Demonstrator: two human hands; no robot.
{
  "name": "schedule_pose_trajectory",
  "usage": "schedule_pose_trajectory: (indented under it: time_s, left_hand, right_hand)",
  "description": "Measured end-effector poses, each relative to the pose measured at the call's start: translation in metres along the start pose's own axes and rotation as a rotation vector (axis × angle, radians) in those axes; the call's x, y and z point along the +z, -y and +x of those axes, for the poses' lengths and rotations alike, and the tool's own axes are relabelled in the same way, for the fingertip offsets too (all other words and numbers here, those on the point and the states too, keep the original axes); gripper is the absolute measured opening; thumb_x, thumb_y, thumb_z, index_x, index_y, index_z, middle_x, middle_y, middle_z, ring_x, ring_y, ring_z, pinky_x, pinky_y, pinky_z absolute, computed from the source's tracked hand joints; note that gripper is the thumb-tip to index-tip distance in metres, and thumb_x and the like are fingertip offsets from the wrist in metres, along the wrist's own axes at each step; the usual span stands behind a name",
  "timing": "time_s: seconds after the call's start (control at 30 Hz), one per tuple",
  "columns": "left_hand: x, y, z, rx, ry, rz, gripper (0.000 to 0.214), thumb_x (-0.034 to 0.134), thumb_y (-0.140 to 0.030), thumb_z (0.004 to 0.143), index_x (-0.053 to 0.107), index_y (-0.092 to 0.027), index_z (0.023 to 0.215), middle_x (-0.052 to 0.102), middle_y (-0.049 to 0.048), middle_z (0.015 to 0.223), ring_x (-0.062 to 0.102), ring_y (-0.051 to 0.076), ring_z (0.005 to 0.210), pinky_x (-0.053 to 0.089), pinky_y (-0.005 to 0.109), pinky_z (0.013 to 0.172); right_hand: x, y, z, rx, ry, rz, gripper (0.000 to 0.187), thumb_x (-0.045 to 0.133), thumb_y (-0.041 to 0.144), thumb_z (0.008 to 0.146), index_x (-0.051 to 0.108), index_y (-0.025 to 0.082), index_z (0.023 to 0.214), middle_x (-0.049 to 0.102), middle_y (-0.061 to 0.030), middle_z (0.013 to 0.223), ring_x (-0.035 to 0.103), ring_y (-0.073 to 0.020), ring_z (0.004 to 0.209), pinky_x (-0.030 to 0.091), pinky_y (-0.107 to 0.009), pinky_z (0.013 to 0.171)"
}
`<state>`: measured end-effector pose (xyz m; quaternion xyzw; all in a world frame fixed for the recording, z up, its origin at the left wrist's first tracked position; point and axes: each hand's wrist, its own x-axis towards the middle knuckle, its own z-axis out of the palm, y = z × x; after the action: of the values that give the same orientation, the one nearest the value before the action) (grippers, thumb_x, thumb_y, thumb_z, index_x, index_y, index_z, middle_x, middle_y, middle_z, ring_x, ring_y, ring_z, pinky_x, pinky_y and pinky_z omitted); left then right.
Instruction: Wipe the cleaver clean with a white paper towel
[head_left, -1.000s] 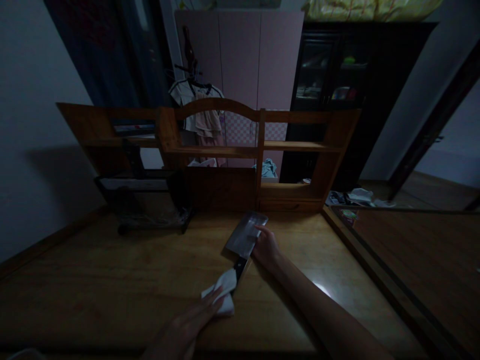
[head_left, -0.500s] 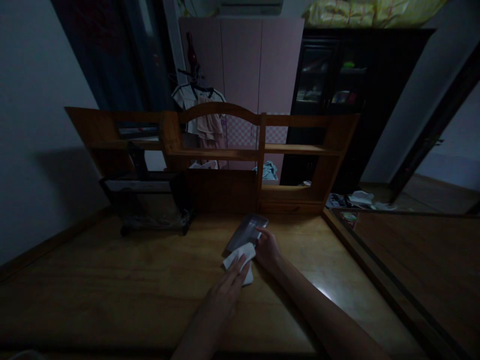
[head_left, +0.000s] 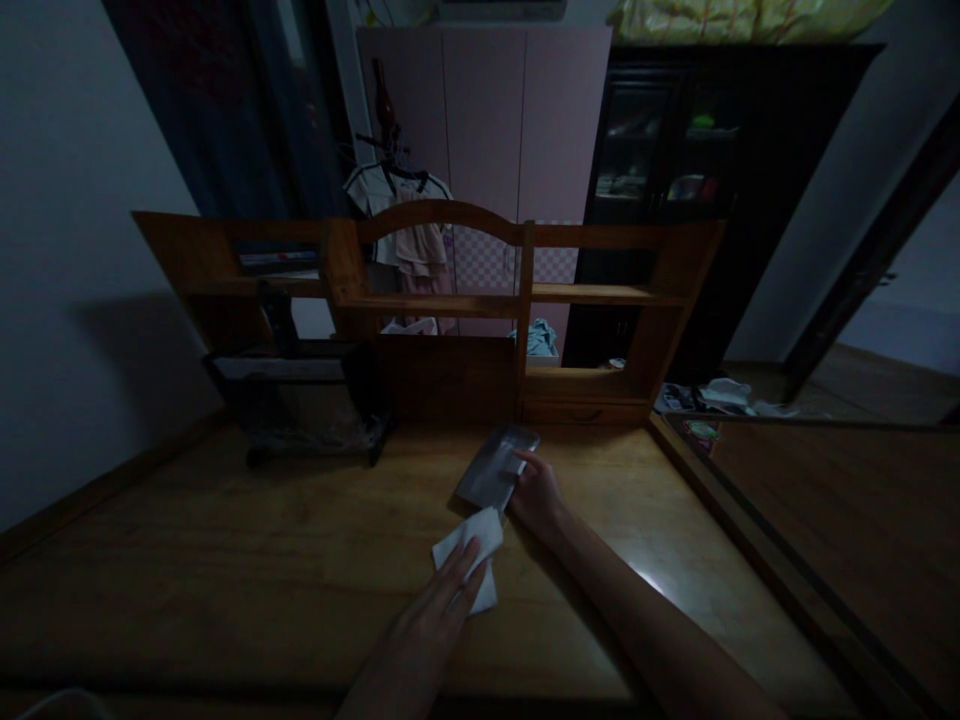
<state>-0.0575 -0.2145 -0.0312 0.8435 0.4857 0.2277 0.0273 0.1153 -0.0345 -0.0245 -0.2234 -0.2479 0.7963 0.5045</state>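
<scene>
A cleaver with a broad steel blade lies flat on the wooden desk. My right hand rests at the blade's right edge, fingertips pressed on the metal. My left hand lies flat, fingers stretched out, on a white folded tissue that covers the cleaver's handle end just below the blade. The handle is hidden under the tissue.
A wooden shelf unit stands along the desk's back edge, with a dark wire rack at its left. A second wooden surface adjoins on the right. A pink wardrobe and a dark cabinet stand behind.
My left hand slid the tissue up the handle toward the blade, then drew it back a little down the handle. My right hand stayed on the blade.
</scene>
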Motion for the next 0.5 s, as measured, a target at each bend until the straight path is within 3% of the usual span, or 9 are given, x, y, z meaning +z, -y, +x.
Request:
schedule_pose_trajectory:
  time_s: [0.17, 0.3, 0.4, 0.5]
  left_hand:
    - [0.014, 0.01, -0.018, 0.06, 0.001, 0.07, 0.1, 0.028, 0.014, 0.076, 0.001, -0.04, 0.156, 0.031, -0.0002, 0.156, 0.043, 0.02, 0.137, 0.046, 0.036, 0.106]
    - [0.012, 0.008, -0.038, 0.054, 0.005, 0.079, 0.103, 0.027, 0.015, 0.075, -0.009, -0.039, 0.154, 0.031, -0.0001, 0.156, 0.044, 0.019, 0.137, 0.044, 0.034, 0.108]
    - [0.007, -0.006, -0.04, 0.069, 0.047, 0.005, 0.097, 0.032, 0.011, 0.081, -0.006, -0.038, 0.155, 0.029, 0.0004, 0.157, 0.042, 0.019, 0.138, 0.042, 0.03, 0.11]
    - [0.007, -0.028, -0.021, 0.075, 0.097, -0.111, 0.08, 0.041, -0.003, 0.093, 0.005, -0.032, 0.158, 0.018, 0.004, 0.161, 0.033, 0.022, 0.143, 0.04, 0.031, 0.112]
  right_hand:
    - [0.001, 0.001, -0.001, 0.048, -0.023, 0.04, 0.013, 0.062, 0.025, 0.074, 0.064, 0.018, 0.085, 0.068, -0.0026, 0.067, 0.068, -0.0218, 0.069, 0.055, -0.035, 0.068]
    - [0.002, 0.002, -0.002, 0.058, -0.028, 0.056, 0.011, 0.062, 0.024, 0.075, 0.063, 0.019, 0.085, 0.069, -0.0019, 0.069, 0.067, -0.0206, 0.068, 0.055, -0.034, 0.068]
    - [0.002, 0.003, -0.003, 0.06, -0.025, 0.067, 0.012, 0.063, 0.024, 0.075, 0.063, 0.019, 0.086, 0.069, -0.0006, 0.07, 0.066, -0.0189, 0.068, 0.054, -0.032, 0.067]
    - [0.002, 0.004, -0.004, 0.058, -0.019, 0.077, 0.012, 0.063, 0.027, 0.077, 0.064, 0.019, 0.086, 0.068, 0.0009, 0.068, 0.065, -0.0163, 0.065, 0.052, -0.028, 0.065]
